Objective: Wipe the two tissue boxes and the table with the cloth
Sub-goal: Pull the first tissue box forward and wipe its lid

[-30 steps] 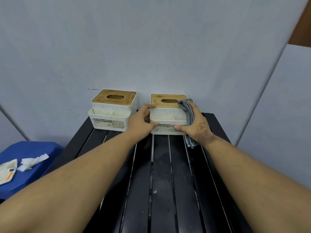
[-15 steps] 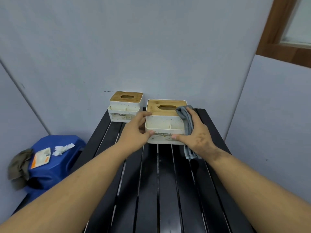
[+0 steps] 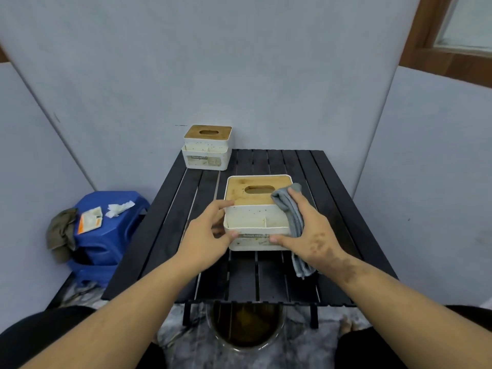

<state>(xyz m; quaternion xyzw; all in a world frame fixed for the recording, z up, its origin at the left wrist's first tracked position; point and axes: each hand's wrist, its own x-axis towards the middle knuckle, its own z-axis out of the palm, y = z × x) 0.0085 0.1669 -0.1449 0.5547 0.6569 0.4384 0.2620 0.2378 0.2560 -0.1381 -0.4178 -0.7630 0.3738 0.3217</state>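
A white tissue box (image 3: 255,222) with a wooden lid stands mid-table on the black slatted table (image 3: 335,209). My left hand (image 3: 206,235) grips its left side, thumb on the front and fingers at the lid edge. My right hand (image 3: 306,235) holds its right side with a grey cloth (image 3: 292,214) pressed between palm and box; the cloth hangs down below my wrist. The second tissue box (image 3: 207,147), same kind and speckled with dirt, stands at the table's far left corner.
A blue plastic stool (image 3: 106,235) left of the table carries a packet, crumpled tissue and a brownish rag. Grey panels close in the back and both sides. Under the table's near edge sits a round bowl (image 3: 246,328) on the floor.
Both hands have drawn the right-hand tissue box toward me, away from the back wall and the other box. The view has pulled back and tilted down.
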